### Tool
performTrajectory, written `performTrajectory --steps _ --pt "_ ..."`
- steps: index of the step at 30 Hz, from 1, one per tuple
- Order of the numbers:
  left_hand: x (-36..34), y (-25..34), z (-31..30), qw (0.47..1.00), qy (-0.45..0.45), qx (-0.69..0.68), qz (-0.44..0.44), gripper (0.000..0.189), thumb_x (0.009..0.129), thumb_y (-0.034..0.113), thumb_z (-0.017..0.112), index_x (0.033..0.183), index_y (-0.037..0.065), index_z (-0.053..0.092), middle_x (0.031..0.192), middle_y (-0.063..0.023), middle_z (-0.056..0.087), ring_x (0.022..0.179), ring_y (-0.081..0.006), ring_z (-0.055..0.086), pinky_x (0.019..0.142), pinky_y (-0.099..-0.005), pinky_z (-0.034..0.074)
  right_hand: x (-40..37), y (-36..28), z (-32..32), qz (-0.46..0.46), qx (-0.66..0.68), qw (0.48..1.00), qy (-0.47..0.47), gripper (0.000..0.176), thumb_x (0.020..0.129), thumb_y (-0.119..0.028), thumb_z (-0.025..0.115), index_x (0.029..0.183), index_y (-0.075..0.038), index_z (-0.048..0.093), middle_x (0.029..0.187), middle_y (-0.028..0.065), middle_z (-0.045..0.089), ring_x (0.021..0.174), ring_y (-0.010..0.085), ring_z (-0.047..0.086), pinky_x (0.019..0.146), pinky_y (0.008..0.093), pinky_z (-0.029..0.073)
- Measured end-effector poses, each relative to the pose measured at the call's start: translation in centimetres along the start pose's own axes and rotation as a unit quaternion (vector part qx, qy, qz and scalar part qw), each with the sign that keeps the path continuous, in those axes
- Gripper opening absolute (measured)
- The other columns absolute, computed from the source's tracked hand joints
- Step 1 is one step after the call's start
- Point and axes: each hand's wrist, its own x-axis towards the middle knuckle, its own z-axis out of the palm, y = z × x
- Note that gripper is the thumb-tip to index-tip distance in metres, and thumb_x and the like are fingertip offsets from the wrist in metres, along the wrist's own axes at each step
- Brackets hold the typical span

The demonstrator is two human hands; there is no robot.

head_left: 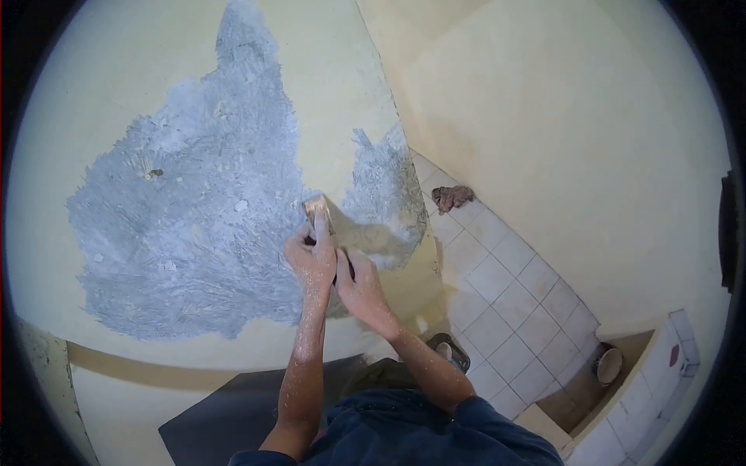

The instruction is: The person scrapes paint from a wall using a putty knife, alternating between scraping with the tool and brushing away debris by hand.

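Observation:
A yellowish wall (326, 101) bears a large scraped grey patch (225, 194) with a ragged edge. My left hand (312, 252) is closed around a scraper (317, 206), whose pale blade lies against the wall at the patch's right edge. One finger is stretched along the blade. Just below and to the right, my right hand (358, 283) is closed near the dark lower end of the tool, and its fingers hide most of what they grip. White dust covers both hands and forearms. A smaller grey patch (381, 190) lies to the right.
Beyond the wall's right edge is a tiled floor (505, 295) with a crumpled brown cloth (452, 198). A round bowl-like container (608, 365) stands by a low tiled ledge (637, 400). A dark flat surface (233, 412) lies at the lower left.

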Motion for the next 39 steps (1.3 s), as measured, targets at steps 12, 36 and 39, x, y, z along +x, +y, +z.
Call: performTrajectory --steps 12,36,39 --pt "0.7 -0.6 0.3 1.0 -0.004 -0.031 -0.007 0.049 0.094 0.022 0.067 0.056 0.0 0.047 0.05 0.0031 0.038 0.052 -0.0058 0.034 0.047 -0.0309 0.024 0.7 0.2 0.3 -0.036 0.041 0.998 0.012 0.03 0.102 -0.018 0.047 0.091 0.008 0.058 0.072 0.0235 0.059 0.066 0.0309 0.058 0.065 0.0422 0.045" --pt "1.1 0.6 -0.4 0.999 -0.025 -0.036 -0.022 0.048 0.095 0.026 0.067 0.058 -0.001 0.051 0.05 0.0015 0.043 0.052 -0.0056 0.036 0.047 -0.0313 0.025 1.3 -0.9 0.3 0.011 0.059 0.998 -0.013 0.032 0.104 -0.021 0.046 0.09 0.006 0.058 0.069 0.0154 0.058 0.063 0.0206 0.056 0.061 0.0378 0.044" --pt "0.0 -1.1 -1.0 0.999 -0.022 -0.032 -0.024 0.048 0.094 0.026 0.068 0.058 -0.001 0.051 0.05 0.001 0.042 0.052 -0.006 0.036 0.048 -0.0317 0.025 -0.1 -0.2 0.7 0.009 0.037 0.999 -0.006 0.032 0.104 -0.021 0.047 0.089 0.005 0.058 0.068 0.0146 0.058 0.063 0.0203 0.055 0.061 0.0377 0.044"
